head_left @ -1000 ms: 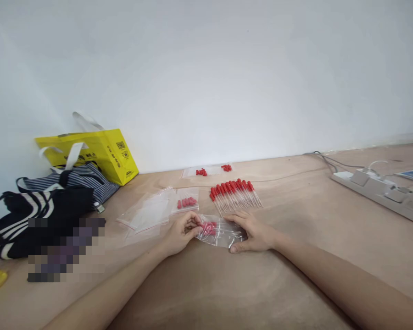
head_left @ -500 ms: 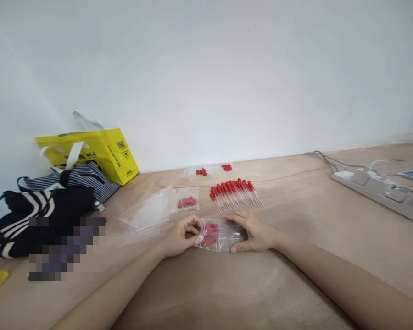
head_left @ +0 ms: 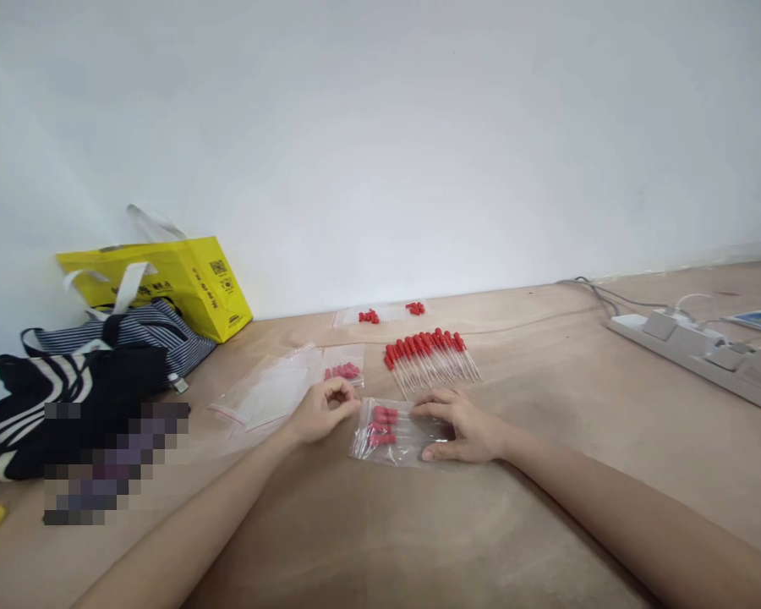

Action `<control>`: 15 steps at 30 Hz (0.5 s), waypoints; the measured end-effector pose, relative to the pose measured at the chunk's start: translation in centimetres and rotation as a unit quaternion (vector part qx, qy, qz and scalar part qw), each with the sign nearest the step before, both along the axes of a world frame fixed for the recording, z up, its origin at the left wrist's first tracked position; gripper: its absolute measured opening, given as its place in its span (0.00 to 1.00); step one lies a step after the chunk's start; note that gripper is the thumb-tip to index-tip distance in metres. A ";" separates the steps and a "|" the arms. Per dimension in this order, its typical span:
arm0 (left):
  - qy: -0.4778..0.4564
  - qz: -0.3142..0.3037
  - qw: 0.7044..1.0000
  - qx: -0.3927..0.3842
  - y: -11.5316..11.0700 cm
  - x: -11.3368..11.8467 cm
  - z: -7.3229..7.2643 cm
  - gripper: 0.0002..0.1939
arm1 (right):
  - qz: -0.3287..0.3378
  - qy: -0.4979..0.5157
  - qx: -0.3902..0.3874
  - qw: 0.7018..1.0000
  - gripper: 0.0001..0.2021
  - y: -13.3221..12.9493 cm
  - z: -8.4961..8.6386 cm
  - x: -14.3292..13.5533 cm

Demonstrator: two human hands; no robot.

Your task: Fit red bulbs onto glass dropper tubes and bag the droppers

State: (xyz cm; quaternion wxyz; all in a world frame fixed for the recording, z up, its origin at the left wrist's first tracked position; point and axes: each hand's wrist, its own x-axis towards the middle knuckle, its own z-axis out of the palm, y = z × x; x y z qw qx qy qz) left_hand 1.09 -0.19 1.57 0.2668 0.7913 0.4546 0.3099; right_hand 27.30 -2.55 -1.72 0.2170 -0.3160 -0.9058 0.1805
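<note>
A clear zip bag (head_left: 406, 455) lies flat in front of me, with several red-bulbed droppers (head_left: 384, 425) inside. My left hand (head_left: 323, 410) is closed in a pinch at the far corner of the bag's zip end. Curved over the opposite end, my right hand (head_left: 462, 427) holds the bag down between thumb and fingers. Just beyond, a row of loose droppers with red bulbs (head_left: 428, 342) and thin clear stems lies side by side. Another bag of droppers (head_left: 343, 372) is behind my left hand, beside a pile of flat zip bags (head_left: 272, 389).
More bagged red-bulbed droppers (head_left: 369, 317) lie near the wall. At left stand a yellow carrier bag (head_left: 219, 288), a striped bag (head_left: 139, 326) and a black bag (head_left: 101, 381) with white stripes. A white power strip (head_left: 698, 359) with plugs and cables is at right.
My left hand has shifted slightly left and away along the zip end to its far corner. The bag's zip end now lies flatter, while my right hand has stayed on the other end.
</note>
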 end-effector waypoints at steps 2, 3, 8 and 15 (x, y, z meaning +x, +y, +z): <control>0.012 0.048 0.999 0.014 1.9 0.8 0.5 0.08 | 0.000 -0.001 0.001 1.000 0.30 0.0 0.0 0.0; 0.017 0.059 0.998 0.014 3.1 1.5 0.5 0.07 | -0.001 -0.002 0.001 1.000 0.30 0.0 0.0 0.0; 0.033 0.163 0.985 -0.035 8.7 5.5 -0.8 0.07 | -0.001 -0.002 0.000 1.000 0.30 0.0 0.0 0.0; 0.007 0.235 0.966 -0.111 11.3 8.0 -2.4 0.15 | 0.000 -0.005 -0.005 1.000 0.30 0.2 0.0 0.0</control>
